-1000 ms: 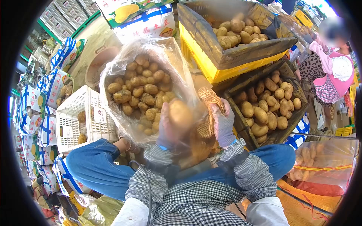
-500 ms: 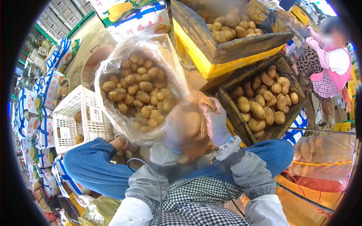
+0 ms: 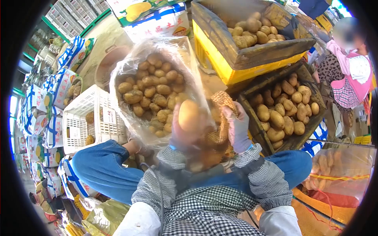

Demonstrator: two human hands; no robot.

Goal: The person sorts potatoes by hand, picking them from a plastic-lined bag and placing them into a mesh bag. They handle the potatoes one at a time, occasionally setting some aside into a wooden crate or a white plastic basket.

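L hand closed round 1 potato, R hand gripping woven mesh. Clear bag + dark crate both w/ loose spuds in

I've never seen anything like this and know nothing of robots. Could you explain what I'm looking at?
There's no machine at work here: these are a person's own two hands. One camera, worn on the head, looks forward and down, so you see roughly what the person sees, including their legs.

The left hand holds a potato, somewhat blurred. The right hand grips a brown woven item.

Around the legs stand containers: a clear plastic bag full of potatoes ahead, a white crate on the left, and a dark-lined crate of potatoes on the right, with a yellow crate of potatoes beyond. At far right is another person in pink.
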